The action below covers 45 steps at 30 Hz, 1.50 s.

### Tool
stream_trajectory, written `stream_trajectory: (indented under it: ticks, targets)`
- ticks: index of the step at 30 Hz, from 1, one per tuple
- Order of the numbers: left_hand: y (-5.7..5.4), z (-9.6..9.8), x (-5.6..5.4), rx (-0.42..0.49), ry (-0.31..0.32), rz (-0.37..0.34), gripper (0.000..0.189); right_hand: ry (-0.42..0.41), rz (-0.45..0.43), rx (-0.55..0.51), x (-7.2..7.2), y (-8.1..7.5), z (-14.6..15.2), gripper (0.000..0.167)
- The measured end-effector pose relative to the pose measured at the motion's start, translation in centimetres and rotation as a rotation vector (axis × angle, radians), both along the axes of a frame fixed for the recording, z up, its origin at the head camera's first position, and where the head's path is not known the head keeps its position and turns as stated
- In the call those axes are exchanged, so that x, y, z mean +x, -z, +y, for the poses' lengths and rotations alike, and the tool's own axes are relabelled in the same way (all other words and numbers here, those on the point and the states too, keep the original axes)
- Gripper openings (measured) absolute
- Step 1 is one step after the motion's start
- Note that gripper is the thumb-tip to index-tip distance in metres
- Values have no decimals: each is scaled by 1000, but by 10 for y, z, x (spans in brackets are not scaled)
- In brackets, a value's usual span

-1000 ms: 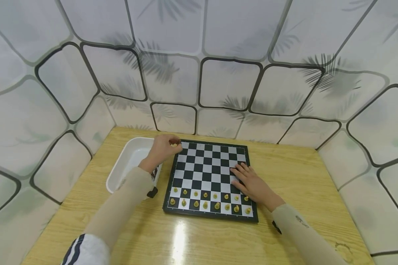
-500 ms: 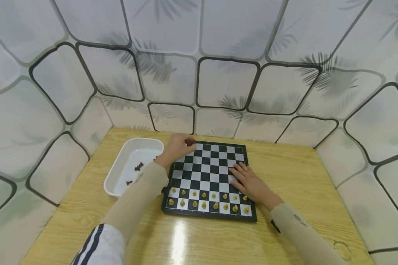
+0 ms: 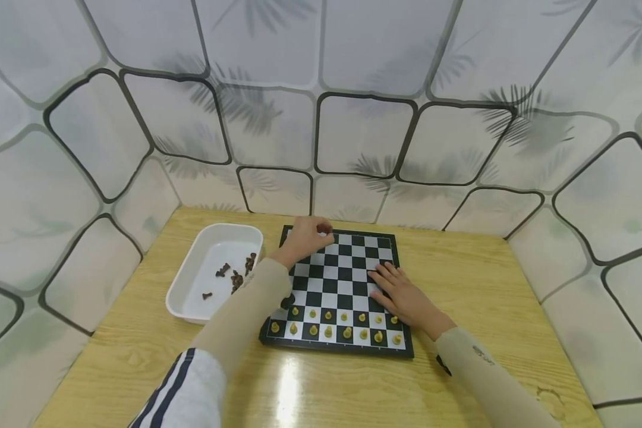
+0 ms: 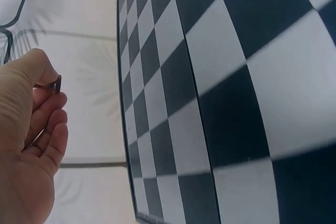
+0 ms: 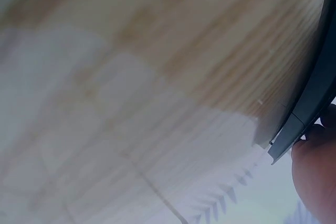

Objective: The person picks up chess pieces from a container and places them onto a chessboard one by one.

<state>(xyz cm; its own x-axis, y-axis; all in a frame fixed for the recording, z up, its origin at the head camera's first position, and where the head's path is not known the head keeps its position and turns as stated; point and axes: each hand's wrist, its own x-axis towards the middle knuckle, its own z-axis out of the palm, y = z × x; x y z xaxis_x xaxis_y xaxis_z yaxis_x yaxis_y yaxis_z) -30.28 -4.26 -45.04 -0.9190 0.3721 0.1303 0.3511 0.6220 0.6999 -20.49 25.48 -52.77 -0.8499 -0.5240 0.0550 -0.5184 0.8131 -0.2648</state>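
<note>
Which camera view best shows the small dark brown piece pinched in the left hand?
The left wrist view: the small dark brown piece partly shows, close up, pinched by the left hand. In the head view it cannot be made out clearly; the right wrist view lacks it.

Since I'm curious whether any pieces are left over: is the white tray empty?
No, several dark brown chess pieces lie in the white tray beside the chessboard.

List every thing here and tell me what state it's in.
Left hand: pinching a dark piece
Right hand: resting on the board
Board: lying flat
Yellow pieces: standing in two rows
Tray: upright, holding brown pieces
Brown pieces: lying loose
</note>
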Motion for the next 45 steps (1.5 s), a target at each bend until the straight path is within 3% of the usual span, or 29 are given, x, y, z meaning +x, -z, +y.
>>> stream_trajectory:
  ticks: [11,18,27,37,45]
  targets:
    - [20,34,-17,40,42,31,29,8,6,6,-1,4,1,60]
    - [24,52,-20,53,54,23,27,7,19,11,-1,4,0,60]
    - [27,70,-24,-27,79,26,20,8,11,-1,0,2,1,60]
    - [37,82,-30,-39,109,7,20,2,1,4,0,3,2,61]
    - [41,92,-34,-69,122,46,19,6,-3,8,0,1,1,61]
